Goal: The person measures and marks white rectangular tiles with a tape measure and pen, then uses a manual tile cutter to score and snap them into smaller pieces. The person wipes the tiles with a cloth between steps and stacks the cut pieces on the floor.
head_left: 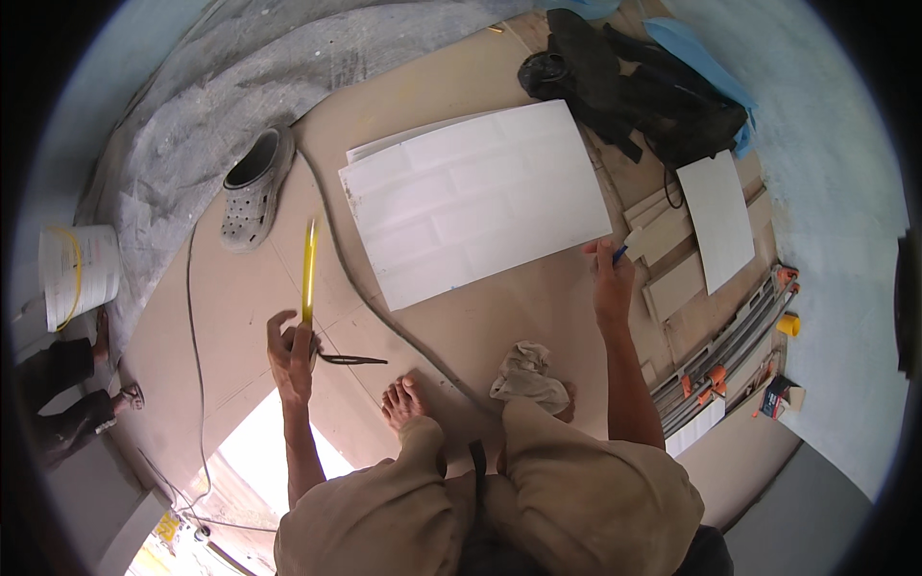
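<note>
In my left hand [292, 359] is a tape measure, its yellow blade [309, 269] run out a short way and pointing away from me. The fingers cover most of its case, and a black strap [353, 360] hangs from it. My right hand [612, 280] pinches a blue pen [620, 253] beside the near right corner of a white tile [480, 202] with a faint brick pattern. The tile lies flat on the floor, over at least one other sheet whose edge shows at the far left. Neither hand touches the tile.
A grey clog [257, 187] and a cable [341, 245] lie left of the tile. To the right are a smaller white tile [715, 221], beige tile pieces [663, 230], a tile cutter [720, 355] and dark bags [663, 96]. A white bucket [86, 274] stands left, near another person's legs [72, 403].
</note>
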Demonstrator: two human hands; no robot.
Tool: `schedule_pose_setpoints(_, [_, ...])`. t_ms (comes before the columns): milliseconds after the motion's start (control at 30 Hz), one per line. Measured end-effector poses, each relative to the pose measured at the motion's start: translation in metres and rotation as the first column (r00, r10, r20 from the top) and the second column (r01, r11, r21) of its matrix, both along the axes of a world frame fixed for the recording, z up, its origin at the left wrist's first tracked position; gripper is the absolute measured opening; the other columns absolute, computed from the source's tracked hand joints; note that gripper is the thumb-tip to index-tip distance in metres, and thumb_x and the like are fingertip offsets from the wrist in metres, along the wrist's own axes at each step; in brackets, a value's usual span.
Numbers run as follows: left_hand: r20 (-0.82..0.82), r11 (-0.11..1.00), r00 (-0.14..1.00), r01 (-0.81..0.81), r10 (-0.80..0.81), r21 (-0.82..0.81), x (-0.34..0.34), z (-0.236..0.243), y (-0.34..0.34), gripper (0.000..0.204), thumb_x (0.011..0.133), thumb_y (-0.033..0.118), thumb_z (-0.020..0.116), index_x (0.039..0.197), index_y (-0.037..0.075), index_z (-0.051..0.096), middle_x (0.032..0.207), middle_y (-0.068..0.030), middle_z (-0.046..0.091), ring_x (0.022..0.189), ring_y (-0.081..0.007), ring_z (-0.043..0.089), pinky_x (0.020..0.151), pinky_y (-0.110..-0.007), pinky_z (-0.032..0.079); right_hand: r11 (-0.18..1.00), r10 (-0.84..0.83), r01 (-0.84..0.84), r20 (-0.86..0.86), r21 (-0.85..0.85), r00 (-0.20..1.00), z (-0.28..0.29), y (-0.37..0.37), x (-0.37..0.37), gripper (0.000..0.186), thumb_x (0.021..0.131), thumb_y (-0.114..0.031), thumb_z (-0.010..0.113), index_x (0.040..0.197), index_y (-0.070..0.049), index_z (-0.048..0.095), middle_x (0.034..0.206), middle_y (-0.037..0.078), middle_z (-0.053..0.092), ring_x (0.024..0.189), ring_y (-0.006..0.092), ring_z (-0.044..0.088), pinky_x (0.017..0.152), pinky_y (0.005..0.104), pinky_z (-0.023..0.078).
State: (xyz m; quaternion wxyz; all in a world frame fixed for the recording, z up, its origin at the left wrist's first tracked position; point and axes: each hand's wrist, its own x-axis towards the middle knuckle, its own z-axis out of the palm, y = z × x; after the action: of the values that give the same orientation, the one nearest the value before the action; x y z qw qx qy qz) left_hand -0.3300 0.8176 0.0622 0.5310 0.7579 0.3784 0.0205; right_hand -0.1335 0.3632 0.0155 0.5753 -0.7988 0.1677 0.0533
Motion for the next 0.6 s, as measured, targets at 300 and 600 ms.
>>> schedule_pose_setpoints(300, [-0.375, 0.715, 0.922, 0.199, 0.096, 0.671, -0.067, -0.079, 0.014, 0.035, 0.102, 0.025, 0.063, 0.126, 0.003, 0.048, 0.113, -0.0241, 0.065, 0.107, -0.0421, 0.064, 0.088, -0.055, 0.05, 0.75, 0.266, -0.009, 0.29, -0.661, 0.919, -0.008, -0.004, 0.042, 0.029, 0.1, -0.015, 0.064, 0.127, -0.004, 0.068, 0.109, 0.02, 0.072, 0.103, 0.0406, 0.07, 0.09, 0.0504, 0.053])
schedule_pose_setpoints(600, [-0.113, 0.594, 0.978, 0.197, -0.177, 0.78, -0.007, -0.055, -0.043, 0.054, 0.097, 0.017, 0.068, 0.145, 0.0, 0.048, 0.139, -0.022, 0.057, 0.132, -0.0425, 0.051, 0.11, -0.052, 0.041, 0.649, 0.234, -0.058, 0.127, -0.758, 0.964, 0.0, 0.004, 0.06, 0.025, 0.096, -0.025, 0.071, 0.112, -0.005, 0.073, 0.104, 0.016, 0.076, 0.1, 0.0375, 0.072, 0.088, 0.0497, 0.055])
